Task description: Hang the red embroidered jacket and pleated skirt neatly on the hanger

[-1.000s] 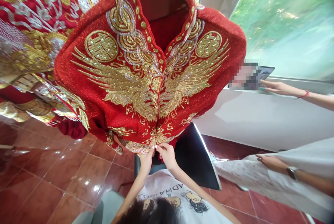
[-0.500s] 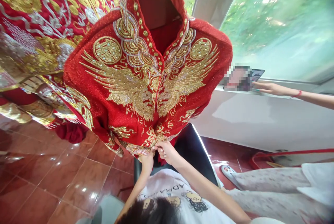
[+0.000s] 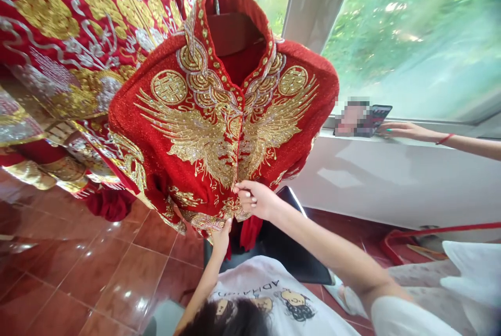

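A red jacket (image 3: 195, 169) with gold bird embroidery and a stand-up collar hangs on a dark hanger (image 3: 238, 36) in front of me. Its bottom hem, at the centre front, is pinched in my left hand (image 3: 221, 238). A little higher, my right hand (image 3: 256, 200) is closed at the front seam, on what looks like a small zipper pull, mostly hidden by the fingers. Down the chest, the two front edges lie close together. Red fabric strips (image 3: 250, 234) dangle below the hem.
More embroidered red garments (image 3: 78, 28) hang at the left. Beneath the jacket stands a black seat (image 3: 282, 247). At the right, another person's hand (image 3: 399, 130) is beside a phone (image 3: 379, 114) on the window ledge. A red-framed object (image 3: 395, 244) rests on the tiled floor (image 3: 113, 273).
My right hand has moved up the front seam from the hem, while my left hand keeps hold of the hem. The jacket appears lower in view, with more of the hanger hook showing.
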`<state>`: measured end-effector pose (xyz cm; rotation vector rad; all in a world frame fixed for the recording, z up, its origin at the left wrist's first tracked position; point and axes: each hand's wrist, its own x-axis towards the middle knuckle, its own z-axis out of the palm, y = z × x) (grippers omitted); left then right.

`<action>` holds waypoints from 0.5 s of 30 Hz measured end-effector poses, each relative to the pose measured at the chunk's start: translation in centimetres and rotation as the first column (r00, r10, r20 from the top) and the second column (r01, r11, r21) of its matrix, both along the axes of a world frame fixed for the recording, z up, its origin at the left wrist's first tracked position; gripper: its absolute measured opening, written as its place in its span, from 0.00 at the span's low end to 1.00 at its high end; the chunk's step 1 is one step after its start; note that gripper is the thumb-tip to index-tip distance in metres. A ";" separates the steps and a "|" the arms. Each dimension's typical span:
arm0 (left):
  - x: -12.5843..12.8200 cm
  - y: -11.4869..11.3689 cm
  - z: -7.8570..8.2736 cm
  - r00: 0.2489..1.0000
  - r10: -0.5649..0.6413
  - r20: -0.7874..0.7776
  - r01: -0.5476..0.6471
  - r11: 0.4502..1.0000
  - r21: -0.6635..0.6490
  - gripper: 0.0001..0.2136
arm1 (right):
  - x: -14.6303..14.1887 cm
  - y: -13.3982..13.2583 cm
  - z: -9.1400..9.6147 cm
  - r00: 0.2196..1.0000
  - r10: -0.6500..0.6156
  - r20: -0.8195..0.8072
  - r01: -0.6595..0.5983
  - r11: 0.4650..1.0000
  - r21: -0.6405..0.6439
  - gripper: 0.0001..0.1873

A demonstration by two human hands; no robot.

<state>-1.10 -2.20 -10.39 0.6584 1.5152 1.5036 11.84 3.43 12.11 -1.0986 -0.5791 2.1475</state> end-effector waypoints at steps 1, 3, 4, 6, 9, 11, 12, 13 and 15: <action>-0.1 0.2 0.0 1.000 0.004 -0.002 -0.004 1.000 0.001 0.18 | 0.2 0.3 1.7 1.000 0.015 -0.014 -0.015 1.000 -0.002 0.16; -0.3 0.6 0.0 1.000 0.009 -0.004 -0.009 1.000 0.002 0.18 | 0.6 0.8 5.8 0.999 0.020 -0.049 -0.018 0.999 0.046 0.16; -0.4 0.9 0.0 1.000 0.010 -0.006 -0.010 1.000 0.002 0.19 | 0.8 0.9 8.1 0.997 0.019 -0.071 -0.013 0.996 0.092 0.16; -0.5 1.5 0.1 1.000 0.010 -0.015 -0.010 1.000 0.004 0.20 | 1.1 1.2 12.5 0.993 0.029 -0.115 -0.004 0.977 0.212 0.15; -0.4 2.4 0.4 0.999 0.007 -0.049 -0.007 1.000 0.005 0.23 | 0.8 1.4 16.7 0.984 0.069 -0.161 -0.001 0.923 0.385 0.12; -0.5 2.8 0.8 0.997 -0.009 -0.082 0.008 1.000 -0.008 0.23 | 0.2 1.4 17.2 0.985 0.077 -0.152 0.006 0.875 0.484 0.11; -0.6 2.8 1.1 0.993 -0.042 -0.108 0.039 0.999 -0.034 0.22 | -0.1 1.2 16.8 0.989 0.076 -0.127 0.003 0.846 0.533 0.10; -0.8 2.7 1.4 0.986 -0.098 -0.138 0.088 0.993 -0.078 0.21 | -0.2 0.9 16.2 0.994 0.077 -0.079 -0.017 0.810 0.586 0.10; -1.8 2.2 2.6 0.944 -0.271 -0.190 0.232 0.951 -0.206 0.21 | 0.4 0.3 15.0 0.996 0.033 0.086 -0.085 0.699 0.710 0.09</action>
